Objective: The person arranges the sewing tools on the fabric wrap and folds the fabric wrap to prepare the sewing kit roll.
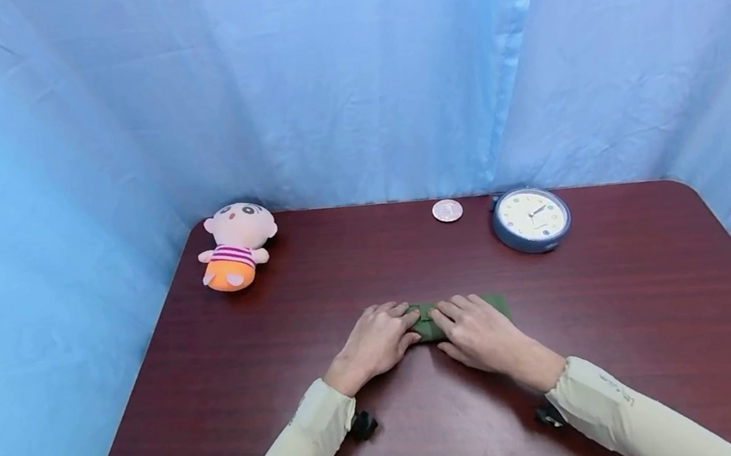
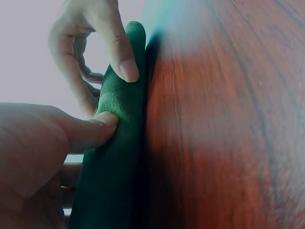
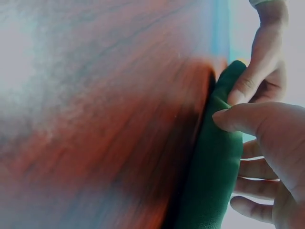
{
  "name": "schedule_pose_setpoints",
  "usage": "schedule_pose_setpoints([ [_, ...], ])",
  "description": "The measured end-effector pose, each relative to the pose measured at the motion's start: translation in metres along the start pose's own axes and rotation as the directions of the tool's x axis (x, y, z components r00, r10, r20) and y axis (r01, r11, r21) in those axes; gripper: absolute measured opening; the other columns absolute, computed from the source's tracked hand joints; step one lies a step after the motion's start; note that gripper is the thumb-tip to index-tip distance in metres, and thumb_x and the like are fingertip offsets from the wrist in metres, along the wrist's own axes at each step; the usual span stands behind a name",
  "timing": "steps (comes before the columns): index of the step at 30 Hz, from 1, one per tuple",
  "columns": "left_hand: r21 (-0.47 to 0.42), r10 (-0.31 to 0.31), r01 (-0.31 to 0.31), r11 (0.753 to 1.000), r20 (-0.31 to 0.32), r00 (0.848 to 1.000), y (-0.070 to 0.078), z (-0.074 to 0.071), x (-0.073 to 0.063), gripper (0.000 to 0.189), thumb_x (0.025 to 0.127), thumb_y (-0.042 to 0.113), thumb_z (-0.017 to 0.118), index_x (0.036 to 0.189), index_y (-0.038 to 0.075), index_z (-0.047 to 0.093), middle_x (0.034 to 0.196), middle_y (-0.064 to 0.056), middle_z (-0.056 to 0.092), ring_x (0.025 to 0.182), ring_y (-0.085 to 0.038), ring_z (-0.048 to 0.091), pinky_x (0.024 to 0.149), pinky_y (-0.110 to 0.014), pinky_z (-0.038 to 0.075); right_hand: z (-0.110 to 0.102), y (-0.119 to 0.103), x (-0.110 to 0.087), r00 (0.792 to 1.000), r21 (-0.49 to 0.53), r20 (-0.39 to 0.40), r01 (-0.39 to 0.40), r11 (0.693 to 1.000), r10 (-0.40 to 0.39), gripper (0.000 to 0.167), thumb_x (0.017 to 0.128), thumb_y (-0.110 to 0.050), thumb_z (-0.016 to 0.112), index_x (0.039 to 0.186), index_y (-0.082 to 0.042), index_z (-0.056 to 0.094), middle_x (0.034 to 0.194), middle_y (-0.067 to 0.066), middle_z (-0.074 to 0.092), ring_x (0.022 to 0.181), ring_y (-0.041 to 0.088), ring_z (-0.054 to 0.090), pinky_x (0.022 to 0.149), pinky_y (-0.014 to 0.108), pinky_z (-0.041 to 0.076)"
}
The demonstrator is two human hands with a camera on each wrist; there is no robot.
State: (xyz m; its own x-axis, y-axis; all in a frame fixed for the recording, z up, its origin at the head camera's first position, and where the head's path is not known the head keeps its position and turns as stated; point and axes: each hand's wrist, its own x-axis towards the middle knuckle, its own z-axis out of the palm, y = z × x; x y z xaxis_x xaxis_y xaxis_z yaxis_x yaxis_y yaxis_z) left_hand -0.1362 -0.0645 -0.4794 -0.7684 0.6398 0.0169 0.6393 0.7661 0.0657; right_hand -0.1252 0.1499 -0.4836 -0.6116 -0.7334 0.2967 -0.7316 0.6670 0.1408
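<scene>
A folded green cloth bundle (image 1: pixel 429 330) lies on the table in front of the person, long side running left to right, with a small tab-like piece on top near its middle. My left hand (image 1: pixel 376 340) grips its left part, thumb on the near edge and fingers over the top. My right hand (image 1: pixel 485 335) holds it right of the middle in the same way. In the left wrist view, both thumbs press the rounded near side of the green cloth (image 2: pixel 112 167). The right wrist view shows the thumbs close together on the cloth (image 3: pixel 209 167). Its left end is hidden beneath the left hand.
On the dark red wooden table (image 1: pixel 220 394), a plush doll (image 1: pixel 235 253) lies at the back left. A small silvery round disc (image 1: pixel 447 210) and a blue-rimmed clock (image 1: pixel 532 220) are at the back right. Blue curtains (image 1: pixel 342 80) surround the table's back and sides.
</scene>
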Motion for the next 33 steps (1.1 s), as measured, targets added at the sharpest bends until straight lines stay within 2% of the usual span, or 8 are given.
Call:
schedule_pose_setpoints([
  [5, -0.027, -0.015, 0.015, 1.0, 0.02, 1.0, -0.001, -0.001, -0.003, 0.044, 0.099, 0.042, 0.06, 0.137, 0.019, 0.061, 0.142, -0.007, 0.061, 0.132, -0.026, 0.058, 0.105, -0.045, 0.051, -0.006, 0.002, -0.001, 0.997, 0.023, 0.051, -0.064, 0.998, 0.062, 0.056, 0.084, -0.042, 0.078, 0.124, -0.004, 0.067, 0.113, 0.008, 0.072, 0.102, 0.027, 0.067, 0.082, 0.043, 0.055],
  [10, -0.03, -0.033, 0.033, 0.999, -0.01, 0.999, -0.002, -0.005, -0.007, 0.053, 0.096, 0.043, 0.065, 0.14, 0.015, 0.059, 0.148, -0.01, 0.056, 0.139, -0.028, 0.052, 0.11, -0.047, 0.047, -0.01, 0.007, -0.008, 0.988, 0.049, 0.06, -0.143, 0.988, 0.14, 0.06, 0.084, -0.046, 0.077, 0.125, -0.004, 0.067, 0.118, 0.011, 0.07, 0.11, 0.03, 0.065, 0.088, 0.047, 0.055],
  [13, -0.019, -0.041, 0.04, 0.999, -0.021, 0.999, -0.001, -0.009, -0.011, 0.058, 0.095, 0.044, 0.066, 0.142, 0.013, 0.056, 0.151, -0.011, 0.052, 0.142, -0.029, 0.048, 0.112, -0.049, 0.044, -0.014, 0.01, -0.013, 0.976, 0.062, 0.083, -0.205, 0.977, 0.199, 0.063, 0.084, -0.05, 0.076, 0.127, -0.004, 0.066, 0.124, 0.014, 0.068, 0.118, 0.033, 0.062, 0.093, 0.051, 0.053],
  [16, -0.012, -0.041, 0.041, 0.999, -0.002, 0.999, 0.002, -0.011, -0.015, 0.065, 0.094, 0.048, 0.066, 0.145, 0.011, 0.052, 0.154, -0.012, 0.048, 0.145, -0.03, 0.045, 0.114, -0.05, 0.042, -0.018, 0.01, -0.02, 0.958, 0.072, 0.129, -0.266, 0.961, 0.256, 0.068, 0.085, -0.054, 0.074, 0.131, -0.005, 0.063, 0.133, 0.016, 0.062, 0.125, 0.035, 0.057, 0.096, 0.054, 0.051],
  [20, -0.018, -0.054, 0.055, 0.998, 0.083, 0.995, 0.008, -0.011, -0.022, 0.079, 0.093, 0.057, 0.062, 0.152, 0.009, 0.042, 0.161, -0.013, 0.039, 0.151, -0.031, 0.036, 0.118, -0.053, 0.037, -0.022, 0.005, -0.031, 0.93, 0.095, 0.208, -0.329, 0.94, 0.304, 0.077, 0.085, -0.058, 0.071, 0.139, -0.005, 0.057, 0.145, 0.02, 0.054, 0.135, 0.039, 0.05, 0.102, 0.059, 0.046],
  [25, -0.034, -0.099, 0.109, 0.993, 0.224, 0.97, 0.015, -0.006, -0.029, 0.101, 0.089, 0.072, 0.054, 0.161, 0.009, 0.022, 0.169, -0.01, 0.021, 0.157, -0.027, 0.021, 0.124, -0.055, 0.026, -0.02, -0.005, -0.045, 0.891, 0.094, 0.318, -0.37, 0.924, 0.324, 0.091, 0.085, -0.065, 0.065, 0.149, -0.003, 0.046, 0.156, 0.022, 0.043, 0.143, 0.041, 0.042, 0.11, 0.064, 0.038],
  [29, -0.001, -0.129, 0.134, 0.991, 0.272, 0.954, 0.018, -0.001, -0.03, 0.111, 0.085, 0.079, 0.051, 0.162, 0.009, 0.014, 0.171, -0.007, 0.012, 0.159, -0.024, 0.015, 0.126, -0.055, 0.021, -0.017, -0.007, -0.054, 0.878, 0.056, 0.346, -0.373, 0.926, 0.332, 0.097, 0.084, -0.068, 0.063, 0.151, 0.0, 0.042, 0.158, 0.022, 0.04, 0.145, 0.039, 0.041, 0.111, 0.066, 0.035],
  [33, 0.023, -0.163, 0.164, 0.986, 0.307, 0.938, 0.016, 0.002, -0.028, 0.113, 0.085, 0.081, 0.047, 0.163, 0.011, 0.007, 0.172, -0.005, 0.005, 0.16, -0.022, 0.01, 0.127, -0.055, 0.018, -0.015, -0.004, -0.059, 0.87, 0.025, 0.349, -0.379, 0.925, 0.347, 0.101, 0.084, -0.07, 0.063, 0.15, 0.004, 0.041, 0.158, 0.022, 0.04, 0.146, 0.038, 0.04, 0.113, 0.066, 0.033],
])
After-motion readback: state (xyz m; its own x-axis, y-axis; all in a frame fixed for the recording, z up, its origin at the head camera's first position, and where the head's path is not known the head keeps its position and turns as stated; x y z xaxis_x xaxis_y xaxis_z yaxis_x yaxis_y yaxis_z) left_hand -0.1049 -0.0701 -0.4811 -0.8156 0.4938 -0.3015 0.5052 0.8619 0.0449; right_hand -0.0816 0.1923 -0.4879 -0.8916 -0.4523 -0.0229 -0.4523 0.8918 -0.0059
